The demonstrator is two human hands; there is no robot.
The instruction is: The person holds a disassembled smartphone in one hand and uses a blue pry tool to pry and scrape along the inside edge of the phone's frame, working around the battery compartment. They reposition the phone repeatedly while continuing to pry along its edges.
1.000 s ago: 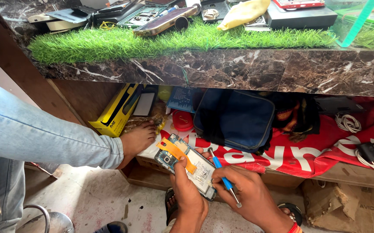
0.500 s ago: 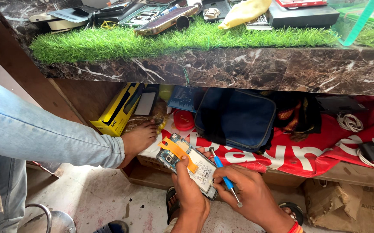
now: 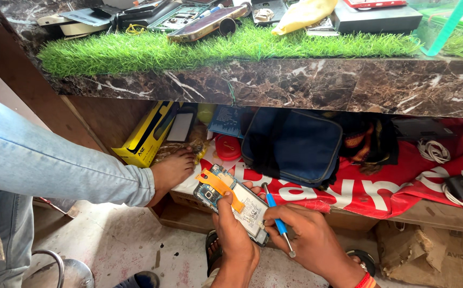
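An opened phone (image 3: 234,200), back cover off, shows its battery, circuit board and an orange strip; it tilts diagonally, with a blue-handled screwdriver (image 3: 277,224) at its lower edge

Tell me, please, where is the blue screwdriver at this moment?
In the head view, the blue screwdriver is low and just right of centre, held in the right hand, its tip up beside the opened phone that the left hand holds.

Open floor (image 3: 119,240) lies left of the hands, down to a metal stool frame (image 3: 55,264). Close above left, a bare foot (image 3: 170,170) on the shelf edge blocks that side. Straight ahead, a blue bag (image 3: 295,144) and red cloth (image 3: 381,189) fill the shelf, with the marble surface (image 3: 274,82) overhanging. A cardboard box (image 3: 429,250) crowds the right.
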